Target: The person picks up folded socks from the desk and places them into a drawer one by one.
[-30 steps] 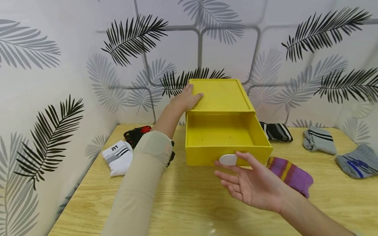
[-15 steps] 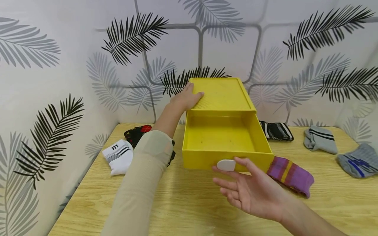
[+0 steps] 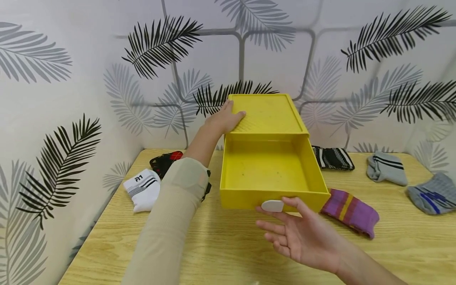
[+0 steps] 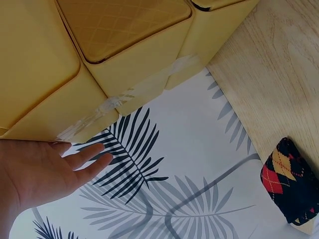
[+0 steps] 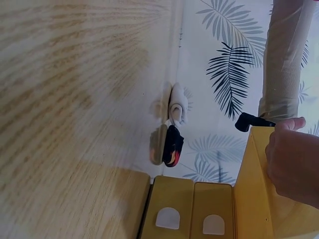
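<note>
A yellow drawer cabinet stands at the back of the wooden table, its top drawer pulled well out with nothing inside. My left hand rests on the left edge of the cabinet top, fingers extended; in the left wrist view they lie along the yellow side. At the drawer's front, my right hand pinches the white drawer handle between thumb and index finger, the other fingers loosely bent. Two lower drawer fronts with white handles are closed in the right wrist view.
Left lie a white sock and a black-and-red sock, partly behind the left arm. Right lie a purple striped sock, a black-and-white one and two grey ones. Patterned walls bound the table.
My right hand has drawn the drawer farther out toward me by its handle, exposing more of its floor. The left hand stays on the cabinet top.
</note>
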`<move>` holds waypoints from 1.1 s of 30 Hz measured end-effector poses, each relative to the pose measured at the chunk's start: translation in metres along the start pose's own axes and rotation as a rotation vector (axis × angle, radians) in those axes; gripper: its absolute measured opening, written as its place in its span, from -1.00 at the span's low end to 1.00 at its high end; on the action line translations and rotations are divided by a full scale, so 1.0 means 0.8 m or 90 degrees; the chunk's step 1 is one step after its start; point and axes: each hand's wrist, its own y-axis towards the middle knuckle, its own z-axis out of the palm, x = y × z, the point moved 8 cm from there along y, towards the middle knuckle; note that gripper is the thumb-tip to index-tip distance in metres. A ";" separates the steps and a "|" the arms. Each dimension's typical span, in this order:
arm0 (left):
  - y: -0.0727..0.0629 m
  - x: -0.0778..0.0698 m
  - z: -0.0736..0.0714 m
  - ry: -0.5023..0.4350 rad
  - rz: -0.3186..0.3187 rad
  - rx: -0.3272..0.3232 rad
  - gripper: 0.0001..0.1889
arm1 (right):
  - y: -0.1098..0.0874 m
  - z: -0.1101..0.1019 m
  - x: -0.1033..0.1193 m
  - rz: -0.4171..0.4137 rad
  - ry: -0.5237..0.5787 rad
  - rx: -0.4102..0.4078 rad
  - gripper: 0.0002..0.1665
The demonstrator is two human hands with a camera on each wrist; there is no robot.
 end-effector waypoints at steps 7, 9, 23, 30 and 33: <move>0.002 -0.001 0.003 -0.002 0.004 -0.003 -0.26 | -0.003 -0.004 -0.001 0.002 -0.027 0.010 -0.31; 0.002 -0.001 0.004 -0.002 0.005 -0.003 -0.26 | -0.006 -0.007 -0.003 0.006 -0.055 0.019 -0.28; -0.004 -0.003 0.000 0.010 0.007 -0.008 -0.25 | -0.085 -0.125 0.064 -0.081 -0.431 -0.136 -0.54; -0.001 -0.001 0.001 0.015 0.006 -0.002 -0.25 | -0.141 -0.164 0.171 -0.251 -1.043 -0.474 -0.68; 0.001 -0.002 0.001 0.015 0.007 -0.002 -0.25 | -0.148 -0.175 0.193 -0.264 -1.278 -0.483 -0.78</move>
